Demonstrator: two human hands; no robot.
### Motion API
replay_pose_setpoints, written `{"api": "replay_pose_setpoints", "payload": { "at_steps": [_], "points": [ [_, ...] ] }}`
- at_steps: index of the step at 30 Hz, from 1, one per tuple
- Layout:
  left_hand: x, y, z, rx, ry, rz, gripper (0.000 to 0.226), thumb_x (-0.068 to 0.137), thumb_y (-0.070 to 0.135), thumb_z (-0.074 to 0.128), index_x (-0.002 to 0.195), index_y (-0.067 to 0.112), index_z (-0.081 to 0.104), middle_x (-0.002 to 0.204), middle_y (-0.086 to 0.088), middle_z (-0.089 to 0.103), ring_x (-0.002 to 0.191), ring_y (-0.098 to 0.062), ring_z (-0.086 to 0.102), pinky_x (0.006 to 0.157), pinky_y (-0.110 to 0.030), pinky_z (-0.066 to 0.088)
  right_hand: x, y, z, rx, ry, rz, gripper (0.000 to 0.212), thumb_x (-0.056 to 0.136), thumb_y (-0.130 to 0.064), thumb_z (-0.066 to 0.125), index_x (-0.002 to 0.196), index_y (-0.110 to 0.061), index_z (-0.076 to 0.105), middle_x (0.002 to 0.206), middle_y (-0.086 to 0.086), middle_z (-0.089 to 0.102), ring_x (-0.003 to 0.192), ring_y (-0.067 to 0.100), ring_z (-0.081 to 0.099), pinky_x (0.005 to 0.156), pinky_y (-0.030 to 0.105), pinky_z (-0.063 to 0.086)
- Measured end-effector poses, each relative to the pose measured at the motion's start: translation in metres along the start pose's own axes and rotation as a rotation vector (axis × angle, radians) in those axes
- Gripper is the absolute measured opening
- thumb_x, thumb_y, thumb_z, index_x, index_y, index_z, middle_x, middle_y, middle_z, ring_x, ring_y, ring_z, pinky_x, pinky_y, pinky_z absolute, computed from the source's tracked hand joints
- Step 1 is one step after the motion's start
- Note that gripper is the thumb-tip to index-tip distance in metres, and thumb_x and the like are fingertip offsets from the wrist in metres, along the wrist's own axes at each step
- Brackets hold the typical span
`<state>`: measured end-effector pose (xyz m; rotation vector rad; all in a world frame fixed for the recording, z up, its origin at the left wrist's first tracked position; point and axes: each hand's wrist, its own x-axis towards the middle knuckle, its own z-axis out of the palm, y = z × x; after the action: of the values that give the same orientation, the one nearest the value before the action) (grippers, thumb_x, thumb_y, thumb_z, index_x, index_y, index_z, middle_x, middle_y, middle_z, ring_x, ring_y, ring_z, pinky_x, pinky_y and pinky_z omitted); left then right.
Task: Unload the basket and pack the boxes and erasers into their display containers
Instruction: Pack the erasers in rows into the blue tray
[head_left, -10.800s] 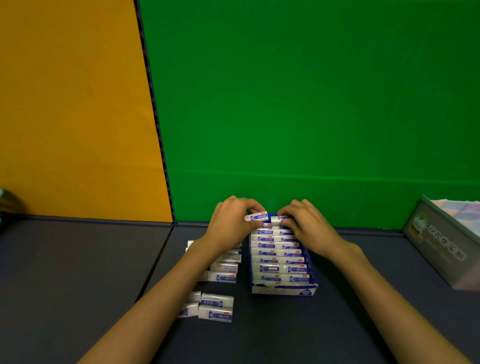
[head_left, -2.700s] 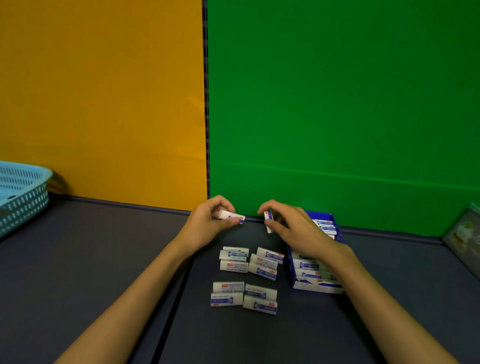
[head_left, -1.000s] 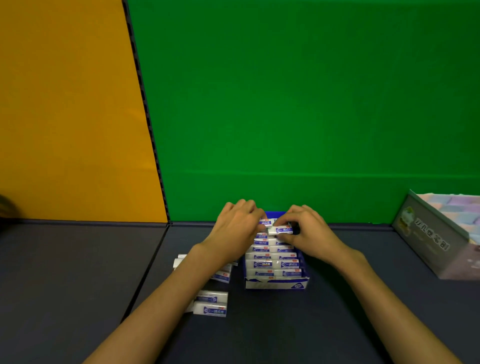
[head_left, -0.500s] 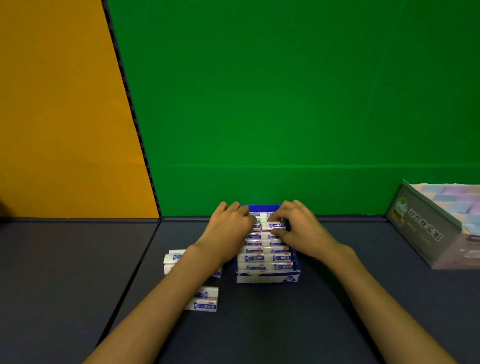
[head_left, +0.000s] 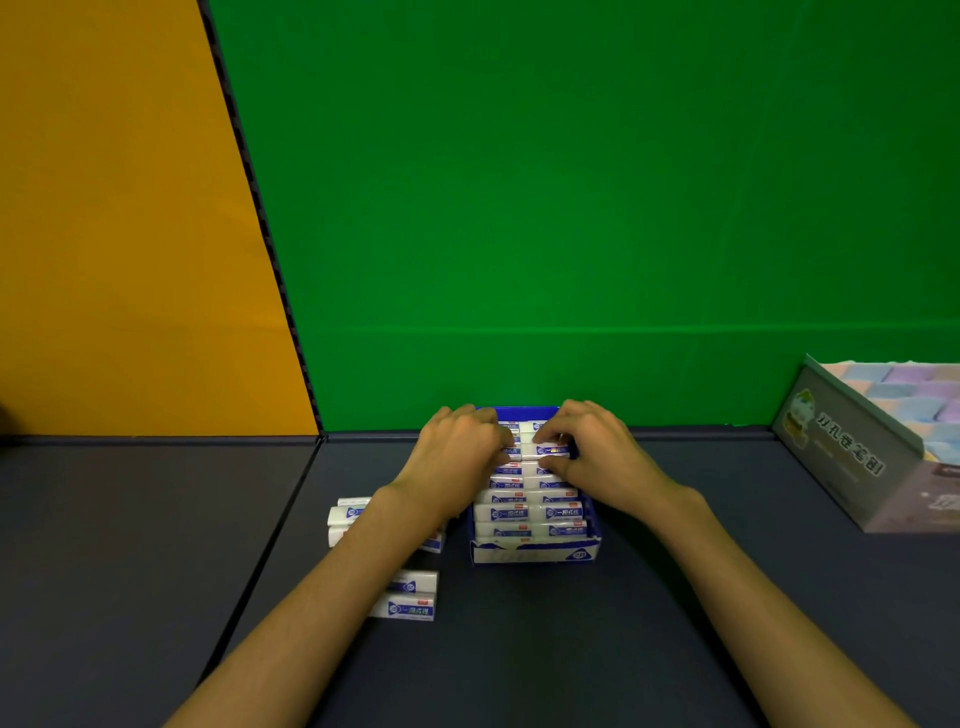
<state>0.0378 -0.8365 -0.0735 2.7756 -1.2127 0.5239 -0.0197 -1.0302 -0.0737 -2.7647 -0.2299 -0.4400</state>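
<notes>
On the dark counter (head_left: 156, 545), at the left, loose erasers (head_left: 410, 597) lie in small stacks, partly hidden under the left forearm, still waiting to be packed. Just to their right stands the blue display tray (head_left: 535, 553), already filled with two columns of erasers from its front wall almost to the back. The left hand (head_left: 457, 457) rests over the far left column with fingers curled down onto the rows; whether its grip has hold of an eraser cannot be told, since the knuckles hide the fingertips. The right hand (head_left: 597, 452) has its grip closed in a pinch, thumb and fingertips on the ends of one eraser (head_left: 545, 450) lying crosswise in the far right column, so the piece sits directly within that grip and level with its neighbours. To seat it well, it seems best to keep it square to the tray walls, press it down evenly at both ends, and use the left hand to steady the adjoining row against tipping. Far right, a grey display box (head_left: 852, 457) of pastel items stands well apart from the hands.
</notes>
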Motion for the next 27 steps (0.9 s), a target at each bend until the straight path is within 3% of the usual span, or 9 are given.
{"api": "replay_pose_setpoints", "payload": {
  "at_steps": [15,22,27],
  "points": [
    [0.0,0.0,-0.001,-0.042,0.013,-0.02,0.027,0.099,0.039,0.055,0.116,0.022,0.068,0.112,0.001,0.064,0.106,-0.022,0.056,0.089,-0.037,0.042,-0.002,-0.006,-0.004,-0.018,-0.04,0.024,0.036,0.088,-0.025,0.074,0.122,-0.018,0.068,0.1,-0.013,0.049,0.095,0.005,0.04,0.081,0.021,0.03],
    [-0.017,-0.02,-0.018,-0.138,0.117,-0.049,0.036,0.1,0.047,0.049,0.126,0.025,0.062,0.119,0.005,0.062,0.11,-0.017,0.053,0.089,-0.036,0.041,-0.004,-0.026,-0.01,-0.003,-0.013,-0.019,0.032,0.093,-0.035,0.067,0.123,-0.023,0.066,0.114,-0.008,0.059,0.107,0.009,0.049,0.09,0.029,0.04],
    [-0.049,-0.057,-0.034,-0.164,0.022,-0.052,0.034,0.099,0.044,0.052,0.128,0.027,0.061,0.123,0.007,0.061,0.112,-0.015,0.053,0.094,-0.038,0.046,0.003,-0.053,-0.002,0.057,-0.02,-0.117,0.025,0.093,-0.032,0.066,0.116,-0.023,0.071,0.111,-0.007,0.065,0.105,0.011,0.056,0.093,0.033,0.046]
  ]
}}
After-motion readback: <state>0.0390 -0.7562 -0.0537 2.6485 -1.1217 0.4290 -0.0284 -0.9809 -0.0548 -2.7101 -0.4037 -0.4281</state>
